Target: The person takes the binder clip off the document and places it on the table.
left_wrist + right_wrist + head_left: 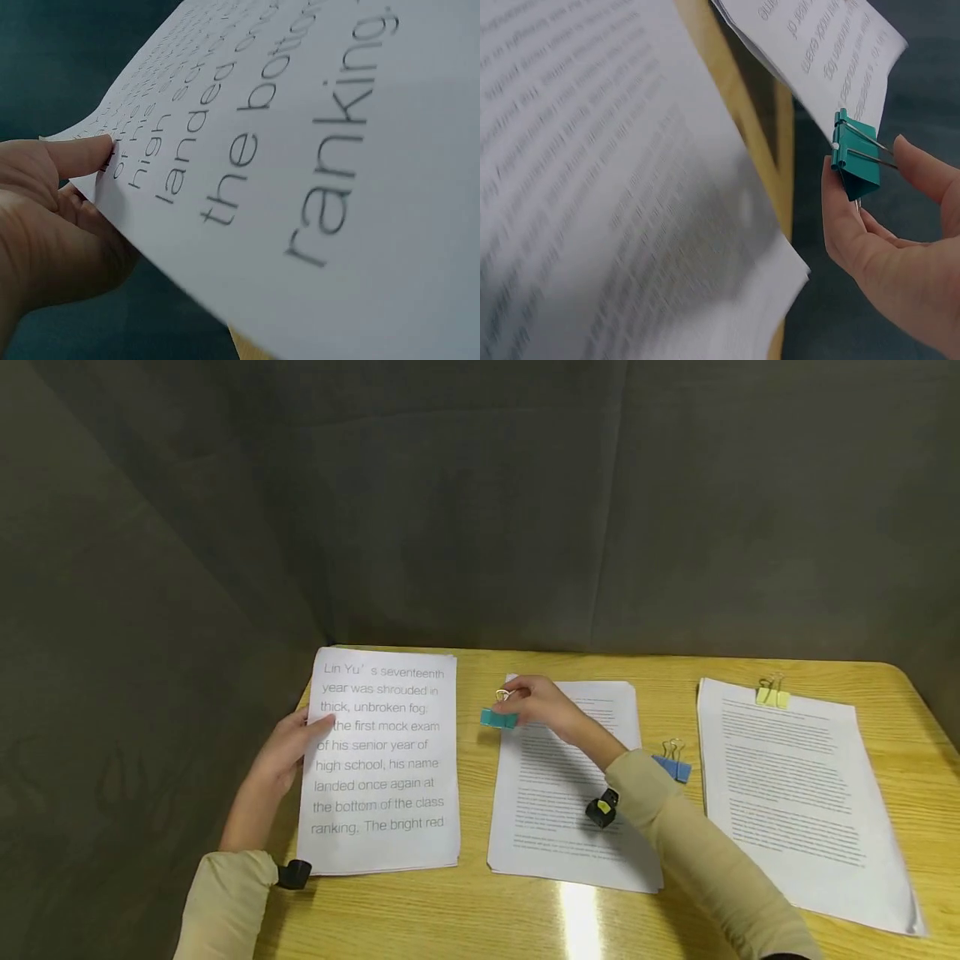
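At the left of the table my left hand (288, 745) grips the left edge of a large-print paper stack (382, 777), thumb on top and fingers beneath, as the left wrist view also shows. My right hand (542, 706) holds a teal binder clip (497, 718) between thumb and fingers by its wire handles. The clip hangs over the gap between the large-print stack and a middle paper stack (570, 818) of small print. In the right wrist view the teal clip (859, 161) overlaps the far corner of the large-print sheets.
A blue binder clip (672, 767) lies between the middle stack and a right-hand paper stack (795, 793). A yellow binder clip (772, 697) sits on that right stack's top edge. Dark cloth (480, 510) hangs behind the wooden table (450, 914) and along its left side.
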`<state>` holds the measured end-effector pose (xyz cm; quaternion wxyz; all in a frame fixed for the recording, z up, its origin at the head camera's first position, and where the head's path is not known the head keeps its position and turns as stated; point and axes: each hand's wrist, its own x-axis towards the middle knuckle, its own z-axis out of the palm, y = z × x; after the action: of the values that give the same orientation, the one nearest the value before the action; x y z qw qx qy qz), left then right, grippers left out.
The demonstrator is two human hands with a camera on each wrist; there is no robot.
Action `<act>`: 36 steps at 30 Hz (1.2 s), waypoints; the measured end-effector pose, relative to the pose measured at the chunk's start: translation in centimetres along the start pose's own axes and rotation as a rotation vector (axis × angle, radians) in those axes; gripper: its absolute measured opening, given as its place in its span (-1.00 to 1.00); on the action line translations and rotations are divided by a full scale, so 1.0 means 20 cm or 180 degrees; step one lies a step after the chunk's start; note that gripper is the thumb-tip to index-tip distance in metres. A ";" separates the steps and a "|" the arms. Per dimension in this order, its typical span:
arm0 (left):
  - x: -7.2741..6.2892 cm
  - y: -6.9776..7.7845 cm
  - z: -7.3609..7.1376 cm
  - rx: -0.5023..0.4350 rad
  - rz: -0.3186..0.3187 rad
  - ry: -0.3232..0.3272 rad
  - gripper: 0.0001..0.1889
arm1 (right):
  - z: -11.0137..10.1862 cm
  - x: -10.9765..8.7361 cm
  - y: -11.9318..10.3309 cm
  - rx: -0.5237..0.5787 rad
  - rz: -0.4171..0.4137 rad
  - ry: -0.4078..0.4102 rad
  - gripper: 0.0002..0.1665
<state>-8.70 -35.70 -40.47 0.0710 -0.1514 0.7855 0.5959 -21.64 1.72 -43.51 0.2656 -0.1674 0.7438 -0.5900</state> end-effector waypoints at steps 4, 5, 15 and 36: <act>0.03 -0.04 -0.04 0.0148 -0.0090 0.0045 -0.44 | 0.10 0.01 0.01 -0.0224 0.0085 0.0009 -0.37; 0.04 -0.05 -0.05 0.0165 -0.0110 0.0050 -0.43 | 0.12 0.02 0.01 -0.0303 0.0089 0.0009 -0.38; 0.13 -0.16 -0.04 0.0058 -0.0089 0.0051 -0.43 | 0.29 0.06 0.05 -0.1051 -0.0127 -0.0196 -0.41; 0.25 -0.21 0.04 0.0575 -0.0252 0.0378 -0.40 | 0.34 0.08 0.08 -0.1986 -0.0328 -0.0403 -0.60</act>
<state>-12.02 -36.65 -46.05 0.0612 -0.2103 0.8322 0.5094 -18.73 -4.09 -46.38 0.2170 -0.3146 0.8613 -0.3347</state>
